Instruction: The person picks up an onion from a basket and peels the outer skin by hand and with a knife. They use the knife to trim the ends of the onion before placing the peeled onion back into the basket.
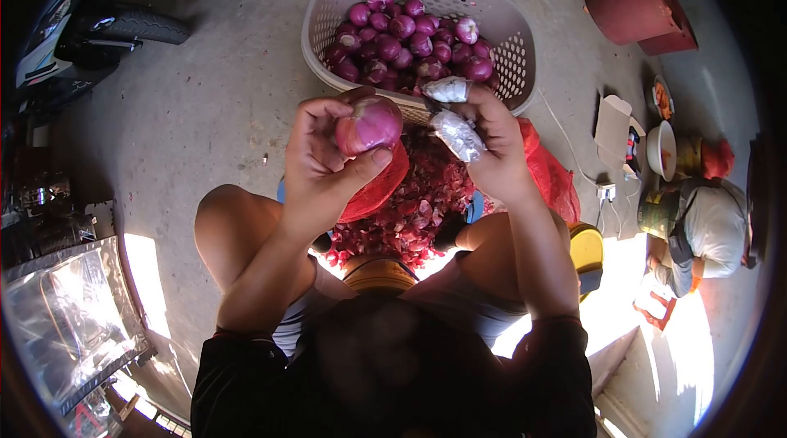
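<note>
A purple-red onion (369, 126) is held up in my left hand (326, 151), between thumb and fingers. Silvery wrapping covers the thumb and forefinger of my right hand (484, 131), which pinches a small dark tool, perhaps a knife; most of it is hidden by the fingers. The two hands are apart. Just beyond them stands a light plastic basket (316, 28) heaped with purple onions (402, 27). Below my hands, between my legs, lies a pile of red onion skins (410, 213), with red mesh bags (548, 172) beside it.
A motorbike wheel (135, 24) is at the upper left. On the right are a red tub (635, 4), a white bowl (661, 149), an open carton (613, 128) and a power socket with cables (606, 191). Another person (713, 229) sits at the far right.
</note>
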Motion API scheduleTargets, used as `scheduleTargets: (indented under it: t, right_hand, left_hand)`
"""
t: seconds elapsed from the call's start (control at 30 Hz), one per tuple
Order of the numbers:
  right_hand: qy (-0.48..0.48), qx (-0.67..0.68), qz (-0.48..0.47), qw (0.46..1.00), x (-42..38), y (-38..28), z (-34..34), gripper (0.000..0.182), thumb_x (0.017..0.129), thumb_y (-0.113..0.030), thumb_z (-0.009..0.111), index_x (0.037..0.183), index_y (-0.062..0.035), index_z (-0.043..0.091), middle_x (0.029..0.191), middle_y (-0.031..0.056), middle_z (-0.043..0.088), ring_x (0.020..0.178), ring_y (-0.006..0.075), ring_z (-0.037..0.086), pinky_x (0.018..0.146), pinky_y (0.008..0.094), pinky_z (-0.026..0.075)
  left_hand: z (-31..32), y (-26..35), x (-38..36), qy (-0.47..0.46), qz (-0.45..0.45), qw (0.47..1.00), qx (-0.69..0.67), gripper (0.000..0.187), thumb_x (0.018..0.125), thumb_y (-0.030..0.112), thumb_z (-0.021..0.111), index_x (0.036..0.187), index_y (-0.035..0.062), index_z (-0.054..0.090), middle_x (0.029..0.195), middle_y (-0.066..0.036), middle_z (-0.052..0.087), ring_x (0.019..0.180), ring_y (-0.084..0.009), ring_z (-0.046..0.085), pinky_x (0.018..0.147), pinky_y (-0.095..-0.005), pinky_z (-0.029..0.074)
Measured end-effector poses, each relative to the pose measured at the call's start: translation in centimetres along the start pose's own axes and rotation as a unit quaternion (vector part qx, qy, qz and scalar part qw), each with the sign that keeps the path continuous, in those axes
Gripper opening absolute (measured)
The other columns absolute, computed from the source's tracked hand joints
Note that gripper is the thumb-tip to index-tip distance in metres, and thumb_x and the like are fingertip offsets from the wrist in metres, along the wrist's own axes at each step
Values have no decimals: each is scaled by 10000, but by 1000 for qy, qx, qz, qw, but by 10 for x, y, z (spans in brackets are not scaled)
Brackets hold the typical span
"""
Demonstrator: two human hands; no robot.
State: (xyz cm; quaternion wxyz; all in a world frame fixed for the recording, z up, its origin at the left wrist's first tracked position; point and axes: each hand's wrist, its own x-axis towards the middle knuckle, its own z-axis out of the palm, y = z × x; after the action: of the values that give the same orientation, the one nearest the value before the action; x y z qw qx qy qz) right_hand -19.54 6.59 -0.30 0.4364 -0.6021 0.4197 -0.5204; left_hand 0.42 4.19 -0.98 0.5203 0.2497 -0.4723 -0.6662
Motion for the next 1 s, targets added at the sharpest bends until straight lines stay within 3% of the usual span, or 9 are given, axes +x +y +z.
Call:
scheduleTargets:
  t: [0.1,0.2,0.23,0.37,0.47,0.77,1.0]
  right_hand:
    - [-8,48,52,997,-1,-3,1,469,838,-9,615,1254,-19,400,1020,100,617,940,118,568,829,246,426]
    - [-40,-43,24,998,-8,2,1,539,819,-38,645,1274,-30,358,941,95,638,886,103,572,786,234,421]
    - [-42,-43,26,998,-7,2,4,583,789,-57,674,1270,-36,345,848,84,645,783,108,574,712,238,425]
    - [-58,-87,28,994,-9,4,9,579,760,-29,662,1243,-37,343,713,62,605,612,150,541,590,269,415]
    - [-39,-85,21,995,-8,5,14,543,757,-41,667,1215,-33,375,684,55,590,593,159,533,576,270,404]
    - [-32,-26,-22,999,-7,10,22,381,824,-26,628,1157,-16,444,935,133,659,839,143,625,738,268,464]
    - [-14,-56,-64,996,-6,16,25,420,810,-16,642,1194,-20,471,986,127,647,866,170,632,757,266,476]
  left_hand:
    - [1,0,2,0,12,1000,-13,489,743,-60,696,1111,43,391,1174,-122,492,1096,-179,496,934,-314,415]
    - [-2,-1,0,14,-17,999,-34,494,735,-74,695,1107,48,394,1195,-129,483,1115,-188,489,944,-323,417]
    - [-1,-1,1,13,-4,999,-29,504,724,-83,698,1104,49,395,1208,-133,471,1128,-195,483,948,-329,418]
    - [1,-4,3,0,64,997,46,536,677,-113,713,1086,45,405,1263,-149,411,1173,-226,460,963,-353,424]
    - [0,-7,2,-17,110,986,122,536,663,-114,719,1064,53,405,1304,-169,369,1188,-244,447,973,-364,426]
    - [-1,-10,1,-11,143,977,157,530,636,-102,744,1043,40,435,1291,-148,366,1179,-228,453,956,-350,445]
    - [-2,-10,1,-1,140,978,157,530,635,-103,748,1038,38,434,1287,-144,372,1176,-225,453,951,-349,451]
